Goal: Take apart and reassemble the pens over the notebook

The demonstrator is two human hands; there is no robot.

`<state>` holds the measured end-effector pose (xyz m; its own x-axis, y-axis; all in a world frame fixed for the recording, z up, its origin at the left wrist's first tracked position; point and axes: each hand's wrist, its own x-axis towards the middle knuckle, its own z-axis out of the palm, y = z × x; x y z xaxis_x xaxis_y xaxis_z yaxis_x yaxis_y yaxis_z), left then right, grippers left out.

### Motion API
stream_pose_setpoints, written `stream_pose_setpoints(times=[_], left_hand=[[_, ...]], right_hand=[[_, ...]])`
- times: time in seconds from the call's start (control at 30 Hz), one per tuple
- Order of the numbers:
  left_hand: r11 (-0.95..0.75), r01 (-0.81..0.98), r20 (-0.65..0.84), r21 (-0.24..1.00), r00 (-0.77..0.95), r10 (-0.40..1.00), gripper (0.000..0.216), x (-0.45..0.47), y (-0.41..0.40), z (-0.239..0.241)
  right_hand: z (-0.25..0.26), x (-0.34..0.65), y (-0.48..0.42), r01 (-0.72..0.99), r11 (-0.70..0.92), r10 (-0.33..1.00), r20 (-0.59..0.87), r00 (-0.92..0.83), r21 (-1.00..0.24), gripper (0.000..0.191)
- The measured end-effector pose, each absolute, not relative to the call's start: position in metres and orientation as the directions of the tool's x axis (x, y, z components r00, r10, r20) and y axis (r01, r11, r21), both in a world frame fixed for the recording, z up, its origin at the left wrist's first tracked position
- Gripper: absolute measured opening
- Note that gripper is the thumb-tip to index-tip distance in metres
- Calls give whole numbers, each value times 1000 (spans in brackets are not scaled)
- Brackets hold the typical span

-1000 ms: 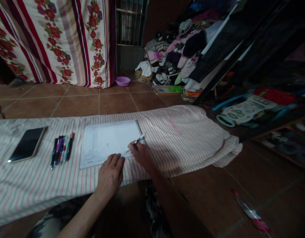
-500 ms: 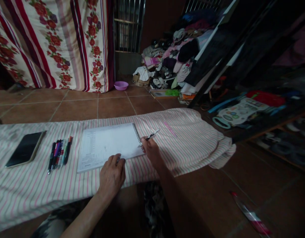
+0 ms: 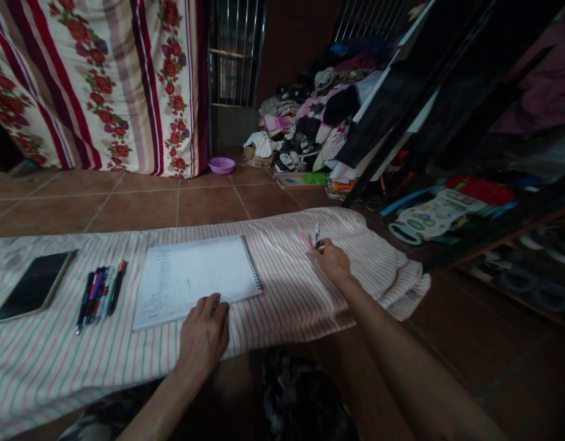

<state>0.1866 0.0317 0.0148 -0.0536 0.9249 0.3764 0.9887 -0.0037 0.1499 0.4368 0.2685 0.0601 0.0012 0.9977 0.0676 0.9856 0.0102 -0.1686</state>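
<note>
A spiral notebook (image 3: pixel 194 278) lies open on a pink-striped cloth (image 3: pixel 282 306) spread over the tiled floor. My left hand (image 3: pixel 204 334) rests flat on the notebook's near edge, fingers stretched out. My right hand (image 3: pixel 332 262) is out to the right of the notebook, closed around a pen (image 3: pixel 317 234) that points up and away. Its fingers touch the cloth next to a thin pink object (image 3: pixel 305 239) lying there.
Several pens (image 3: pixel 97 295) lie in a row left of the notebook, and a dark phone (image 3: pixel 32 286) beyond them. A purple bowl (image 3: pixel 221 165), a clothes pile (image 3: pixel 319 122) and a floral mattress (image 3: pixel 103 79) stand at the back. Toys (image 3: pixel 436 214) clutter the right.
My right hand has left the notebook page and moved right across the cloth with the pen, reaching the pink object. My left hand has stayed on the notebook's edge.
</note>
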Motion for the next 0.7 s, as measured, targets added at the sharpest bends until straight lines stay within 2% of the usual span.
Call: stream_pose_setpoints(times=[0.3, 0.7], left_hand=[[-27, 986, 353, 165, -34, 935, 23, 184, 34, 13], [-27, 986, 352, 166, -34, 935, 23, 183, 33, 14]], right_hand=[[49, 448, 306, 995, -49, 999, -4, 49, -91, 34], [39, 448, 319, 996, -66, 997, -31, 64, -67, 35]])
